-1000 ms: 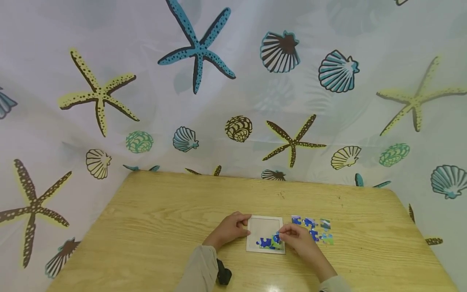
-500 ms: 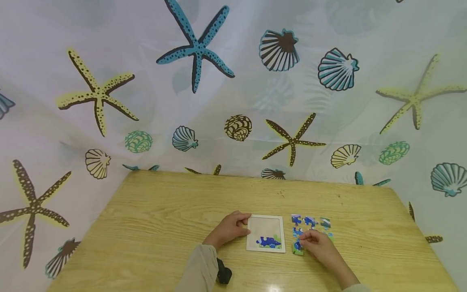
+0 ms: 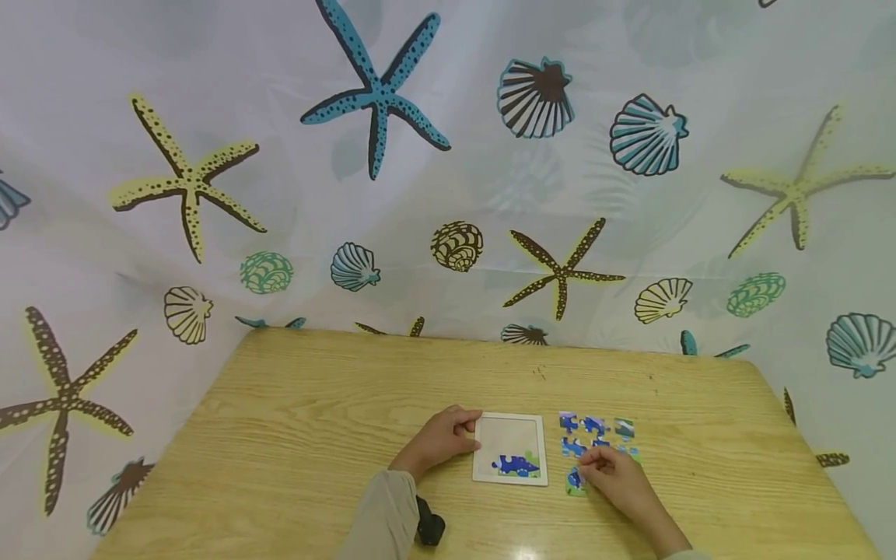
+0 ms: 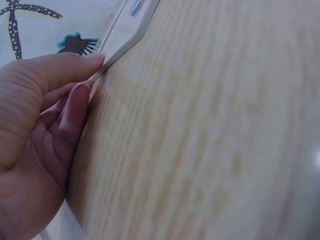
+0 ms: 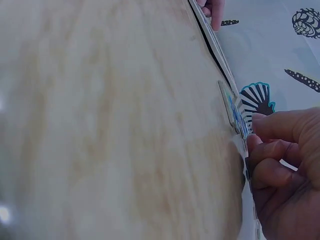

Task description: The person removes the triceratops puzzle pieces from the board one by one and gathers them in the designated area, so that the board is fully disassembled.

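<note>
My left hand (image 3: 441,440) grips the left edge of a white-rimmed puzzle tray (image 3: 507,435), thumb on top in the left wrist view. Joined blue and green puzzle pieces (image 3: 516,465) lie in the tray's lower right part. To the right of the tray, my right hand (image 3: 619,476) pinches a blue and green puzzle piece (image 3: 575,482) at its right side, close to the tabletop. In the right wrist view, thumb and forefinger meet at the end of this piece (image 5: 233,111). The hand partly hides the loose pieces behind it.
Several loose puzzle pieces (image 3: 593,425) lie on the wooden table (image 3: 336,404) beyond my right hand. A small black object (image 3: 430,527) is by the left sleeve (image 3: 385,513). A cloth (image 3: 420,194) printed with starfish and shells hangs around the table.
My right hand has moved from the tray to the right, taking the blue and green piece out onto the table, then slightly nearer. The left hand stays on the tray.
</note>
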Demonstrator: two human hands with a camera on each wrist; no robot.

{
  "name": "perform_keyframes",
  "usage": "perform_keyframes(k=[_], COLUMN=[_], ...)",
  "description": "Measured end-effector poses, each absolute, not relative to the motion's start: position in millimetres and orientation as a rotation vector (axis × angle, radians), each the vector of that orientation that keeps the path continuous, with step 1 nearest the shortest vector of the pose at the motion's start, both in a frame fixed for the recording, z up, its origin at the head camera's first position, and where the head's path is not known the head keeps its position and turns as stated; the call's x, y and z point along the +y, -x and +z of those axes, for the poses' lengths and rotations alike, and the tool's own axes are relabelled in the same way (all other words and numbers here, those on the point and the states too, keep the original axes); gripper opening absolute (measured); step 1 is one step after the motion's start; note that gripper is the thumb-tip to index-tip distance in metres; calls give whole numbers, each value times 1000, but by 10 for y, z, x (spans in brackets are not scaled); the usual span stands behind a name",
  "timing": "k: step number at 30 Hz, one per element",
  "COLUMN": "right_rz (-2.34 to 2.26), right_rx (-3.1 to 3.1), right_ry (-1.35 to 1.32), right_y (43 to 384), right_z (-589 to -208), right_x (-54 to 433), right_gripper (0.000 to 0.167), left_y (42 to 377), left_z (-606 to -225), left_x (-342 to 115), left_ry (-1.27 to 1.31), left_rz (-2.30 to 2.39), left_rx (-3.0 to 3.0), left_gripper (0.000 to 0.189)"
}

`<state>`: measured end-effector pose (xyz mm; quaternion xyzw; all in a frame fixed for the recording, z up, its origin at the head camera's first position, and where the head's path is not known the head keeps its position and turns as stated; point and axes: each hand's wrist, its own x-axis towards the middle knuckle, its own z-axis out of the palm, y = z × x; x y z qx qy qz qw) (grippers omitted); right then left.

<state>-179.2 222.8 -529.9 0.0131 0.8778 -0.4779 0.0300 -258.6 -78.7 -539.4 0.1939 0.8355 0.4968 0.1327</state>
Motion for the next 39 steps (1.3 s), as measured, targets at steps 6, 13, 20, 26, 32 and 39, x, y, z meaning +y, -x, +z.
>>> perform_keyframes(k=[6, 13, 20, 26, 32, 39], right_rz=[-1473, -1576, -1625, -1596, -1517, -1368], right_rx=[2723, 2600, 2531, 2529, 2602, 2732], right_ry=[-44, 35, 142, 333, 361, 379], right_y=[1795, 1810, 1825, 1888, 1924, 1924], right_z=[-5277, -5247, -5221, -5217, -5266, -5311], right_x=[2258, 2271, 2031, 1633, 1463, 1403], right_gripper=[5, 12, 16, 23, 22, 23], left_y=[2606, 2589, 2584, 2601, 2593, 2601], left_z=[-5438, -5444, -5474, -5409, -5388, -5415], left_x=[-754, -691, -678, -767, -750, -765], left_ry=[-592, -590, -567, -551, -566, -537], left_rz=[1407, 1455, 1464, 1446, 1468, 1449], left_rx=[2445, 2400, 2411, 2445, 2430, 2438], left_gripper=[52, 51, 52, 50, 51, 51])
